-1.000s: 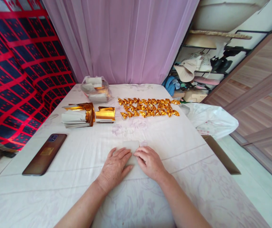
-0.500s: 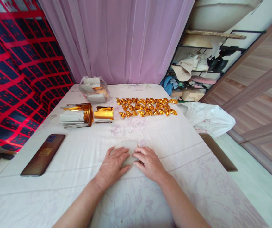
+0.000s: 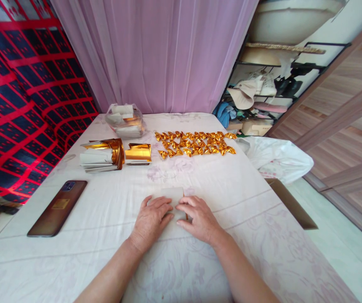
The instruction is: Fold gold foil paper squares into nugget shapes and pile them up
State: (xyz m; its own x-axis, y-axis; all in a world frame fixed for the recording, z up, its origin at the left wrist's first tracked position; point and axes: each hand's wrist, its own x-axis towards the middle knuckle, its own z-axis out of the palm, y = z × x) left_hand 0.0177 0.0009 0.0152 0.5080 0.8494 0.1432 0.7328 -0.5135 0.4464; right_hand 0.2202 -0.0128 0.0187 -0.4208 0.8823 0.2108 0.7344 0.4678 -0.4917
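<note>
My left hand (image 3: 152,214) lies palm down on the cloth-covered table (image 3: 111,227), its fingers stretched forward and lying over the left part of a pale sheet of paper (image 3: 172,193). The thumb stands off from the fingers, pointing towards my other hand, so the grip is loose and flat, closed round nothing. My right hand (image 3: 200,216) is at the paper's right side, fingers bent, thumb and fingertips parted with a narrow gap between them; I cannot tell whether any of the fingers pinches the edge. A thin orange strip shows along that edge. The paper lies flat in front of me, between my two hands, with its far end sticking out past my fingertips.

Beyond it, folded gold pieces (image 3: 196,143) lie in rows on the table. To their left is a small stack of gold paper (image 3: 138,152), and just beside that a bigger stack of paper (image 3: 100,158), white and gold. Behind the stacks sits a clear plastic bag (image 3: 126,122) with more paper inside. A phone (image 3: 57,208) lies face down near the table's left edge, well apart from my hands.
</note>
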